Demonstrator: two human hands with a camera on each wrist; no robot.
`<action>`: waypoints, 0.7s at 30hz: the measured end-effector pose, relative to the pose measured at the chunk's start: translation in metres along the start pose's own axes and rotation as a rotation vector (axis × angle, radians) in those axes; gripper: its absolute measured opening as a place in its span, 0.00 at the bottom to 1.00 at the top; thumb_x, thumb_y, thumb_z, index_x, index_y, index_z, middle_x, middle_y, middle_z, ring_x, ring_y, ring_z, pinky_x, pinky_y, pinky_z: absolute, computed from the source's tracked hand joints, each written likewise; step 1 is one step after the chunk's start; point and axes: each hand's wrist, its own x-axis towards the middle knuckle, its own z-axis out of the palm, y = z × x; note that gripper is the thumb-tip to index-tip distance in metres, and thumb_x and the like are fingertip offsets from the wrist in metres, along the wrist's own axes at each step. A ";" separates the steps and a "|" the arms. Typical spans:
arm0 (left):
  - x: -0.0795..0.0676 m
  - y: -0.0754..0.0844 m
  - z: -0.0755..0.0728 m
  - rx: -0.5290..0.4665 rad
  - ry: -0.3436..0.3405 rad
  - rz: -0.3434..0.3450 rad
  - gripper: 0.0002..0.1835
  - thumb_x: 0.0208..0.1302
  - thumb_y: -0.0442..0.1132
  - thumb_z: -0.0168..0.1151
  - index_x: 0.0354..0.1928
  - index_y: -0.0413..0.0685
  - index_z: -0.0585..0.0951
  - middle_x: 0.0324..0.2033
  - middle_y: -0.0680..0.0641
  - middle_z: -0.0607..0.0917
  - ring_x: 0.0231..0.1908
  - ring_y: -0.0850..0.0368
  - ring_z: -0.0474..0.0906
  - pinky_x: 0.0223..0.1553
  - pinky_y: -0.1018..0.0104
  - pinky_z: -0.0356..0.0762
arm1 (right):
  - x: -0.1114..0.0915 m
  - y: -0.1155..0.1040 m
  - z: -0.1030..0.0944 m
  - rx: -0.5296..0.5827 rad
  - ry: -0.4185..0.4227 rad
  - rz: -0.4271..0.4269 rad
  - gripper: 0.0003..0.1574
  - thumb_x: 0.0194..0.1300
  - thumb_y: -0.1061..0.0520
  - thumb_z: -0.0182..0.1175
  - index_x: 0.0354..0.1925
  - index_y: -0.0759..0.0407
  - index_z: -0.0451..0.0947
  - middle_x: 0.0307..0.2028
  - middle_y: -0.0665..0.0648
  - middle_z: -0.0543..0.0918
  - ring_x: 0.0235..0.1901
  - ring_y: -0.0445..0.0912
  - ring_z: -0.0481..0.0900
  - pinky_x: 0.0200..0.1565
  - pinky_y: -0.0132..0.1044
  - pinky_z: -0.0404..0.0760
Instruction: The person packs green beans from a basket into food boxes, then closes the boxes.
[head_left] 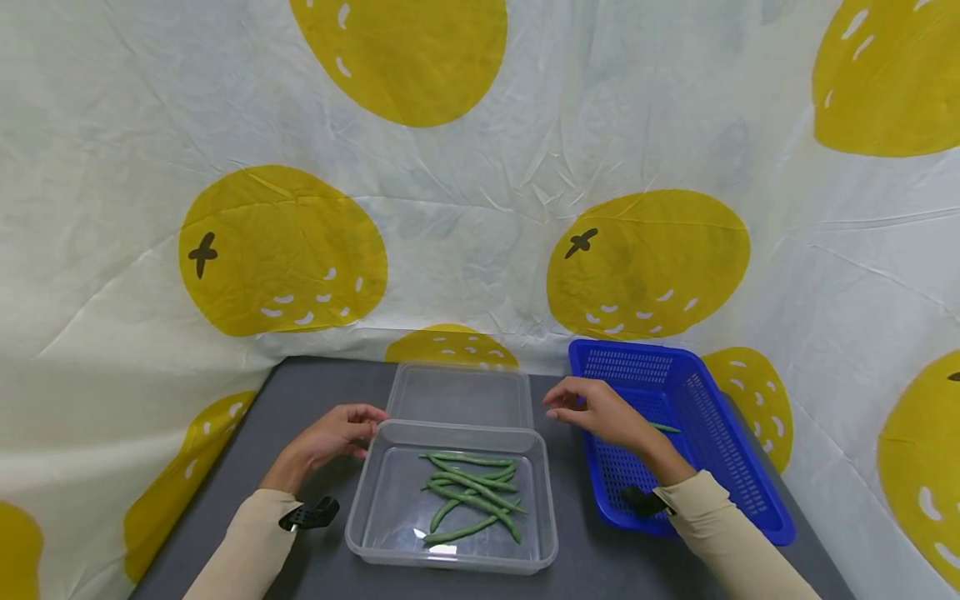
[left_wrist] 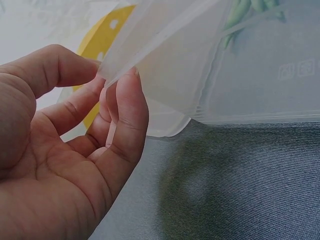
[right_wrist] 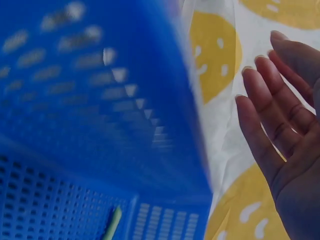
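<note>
A clear plastic container (head_left: 450,560) stands at the front middle of the grey table, with several green beans (head_left: 472,459) lying crisscross inside. My left hand (head_left: 341,433) is at its far left corner; the left wrist view shows thumb and fingertips pinching the rim. Over the left edge of a blue perforated basket (head_left: 738,467), my right hand (head_left: 600,408) hovers with nothing in it. Its fingers are loosely bent in the right wrist view. One green bean (head_left: 666,427) shows inside the basket, partly hidden behind the right wrist.
Behind the container a clear flat lid (head_left: 461,396) lies on the grey table (head_left: 322,379). A white cloth (head_left: 465,250) printed with yellow fruit hangs along the back and sides. The basket takes up the table's right side.
</note>
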 end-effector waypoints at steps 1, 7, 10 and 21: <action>0.000 0.000 0.000 -0.002 0.003 -0.003 0.19 0.77 0.35 0.52 0.63 0.31 0.74 0.54 0.28 0.79 0.46 0.43 0.80 0.43 0.56 0.83 | 0.000 0.002 -0.002 -0.011 0.015 0.011 0.10 0.69 0.50 0.66 0.48 0.43 0.83 0.39 0.42 0.85 0.39 0.39 0.82 0.43 0.40 0.83; 0.001 0.002 -0.001 0.004 0.013 -0.015 0.19 0.77 0.35 0.52 0.63 0.32 0.75 0.54 0.28 0.80 0.45 0.44 0.80 0.44 0.56 0.83 | -0.004 0.020 -0.011 -0.034 0.081 0.040 0.09 0.68 0.51 0.67 0.47 0.44 0.85 0.38 0.44 0.86 0.40 0.41 0.82 0.45 0.41 0.83; 0.002 0.001 -0.001 0.003 0.009 -0.016 0.19 0.78 0.36 0.52 0.64 0.32 0.75 0.54 0.28 0.79 0.46 0.43 0.80 0.44 0.56 0.83 | -0.007 0.031 -0.016 -0.035 0.095 0.068 0.09 0.68 0.50 0.67 0.47 0.44 0.84 0.38 0.44 0.86 0.40 0.43 0.82 0.45 0.39 0.82; 0.002 -0.002 -0.003 -0.007 -0.013 -0.011 0.21 0.78 0.39 0.53 0.64 0.32 0.74 0.56 0.29 0.79 0.49 0.41 0.79 0.45 0.55 0.83 | -0.017 0.067 -0.027 -0.056 0.121 0.103 0.13 0.67 0.54 0.68 0.49 0.55 0.85 0.38 0.48 0.86 0.39 0.45 0.82 0.42 0.41 0.82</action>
